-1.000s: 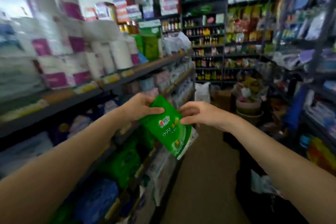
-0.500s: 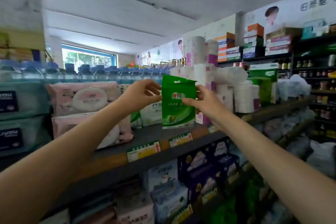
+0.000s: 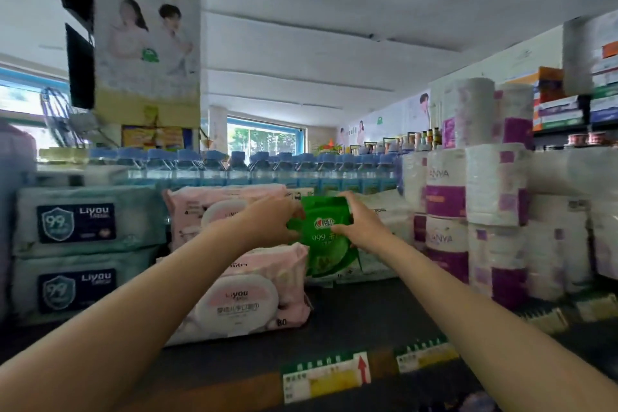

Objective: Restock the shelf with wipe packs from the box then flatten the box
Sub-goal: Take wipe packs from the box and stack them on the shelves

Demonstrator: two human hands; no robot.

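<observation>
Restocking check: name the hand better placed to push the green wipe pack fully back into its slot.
Right hand, probably: it grips the green wipe pack's front and top, while the left hand is squeezed against the pink packs.

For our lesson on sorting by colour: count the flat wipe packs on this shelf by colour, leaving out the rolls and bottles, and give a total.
Teal wipe packs: 2, stacked at the left.
Pink wipe packs: 2, stacked beside them.
Green wipe pack: 1, held by left hand and right hand.
White pack behind it: at least 1, partly hidden.
Total: 6 visible.
</observation>
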